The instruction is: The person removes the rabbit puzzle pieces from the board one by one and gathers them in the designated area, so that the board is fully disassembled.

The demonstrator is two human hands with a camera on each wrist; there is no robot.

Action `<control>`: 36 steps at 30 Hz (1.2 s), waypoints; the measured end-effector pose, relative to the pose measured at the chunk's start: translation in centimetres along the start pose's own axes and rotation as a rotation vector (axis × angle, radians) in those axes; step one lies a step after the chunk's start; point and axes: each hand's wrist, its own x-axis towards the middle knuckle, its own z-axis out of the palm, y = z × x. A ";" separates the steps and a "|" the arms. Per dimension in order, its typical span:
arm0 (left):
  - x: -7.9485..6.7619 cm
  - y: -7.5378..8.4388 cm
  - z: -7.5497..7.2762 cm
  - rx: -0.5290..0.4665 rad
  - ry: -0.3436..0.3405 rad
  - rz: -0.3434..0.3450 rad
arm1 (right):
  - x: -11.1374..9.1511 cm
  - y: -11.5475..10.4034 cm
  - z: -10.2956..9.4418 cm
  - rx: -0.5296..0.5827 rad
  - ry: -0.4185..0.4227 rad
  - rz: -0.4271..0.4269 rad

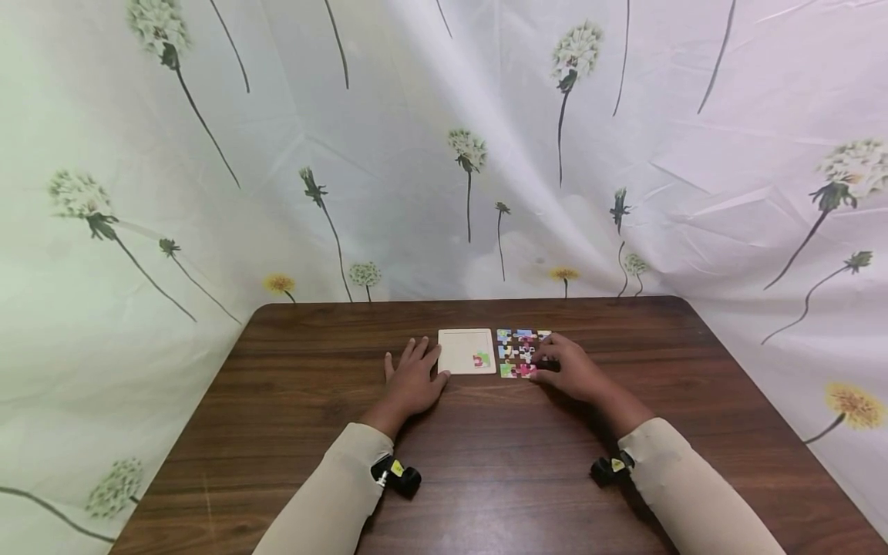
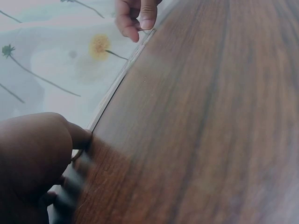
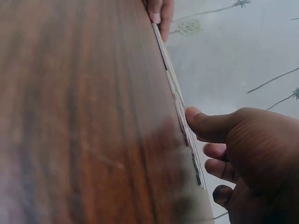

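Note:
A square, pale puzzle tray (image 1: 454,343) lies flat near the table's far side. One green and pink jigsaw piece (image 1: 481,360) sits in its lower right corner. My left hand (image 1: 414,379) lies spread at the tray's left edge, thumb by the lower corner. To the tray's right, several colourful jigsaw pieces (image 1: 509,352) are laid out in rows. My right hand (image 1: 570,370) is over their right side, with thumb and fingertips around a pink piece (image 1: 526,371) at the bottom; I cannot tell whether they pinch it. In the right wrist view, the thumb (image 3: 198,120) is at the pieces' edge.
The dark wooden table (image 1: 444,478) has rounded far corners. Behind it hangs a pale sheet (image 1: 409,193) printed with dandelions. A small black camera is strapped to each wrist, over beige sleeves (image 1: 333,478).

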 end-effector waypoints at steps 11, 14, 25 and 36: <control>0.1 -0.1 0.3 0.013 0.008 -0.005 | 1.2 -0.8 0.2 0.000 -0.008 -0.034; 0.2 -0.1 0.3 0.011 0.006 -0.007 | 1.5 -1.3 0.5 0.011 -0.017 -0.034; 0.2 -0.2 0.3 0.002 -0.005 -0.005 | 3.0 -2.3 1.6 0.044 -0.053 -0.038; 0.3 -0.2 0.3 0.013 -0.010 -0.011 | 4.4 -3.1 2.9 0.058 -0.095 -0.041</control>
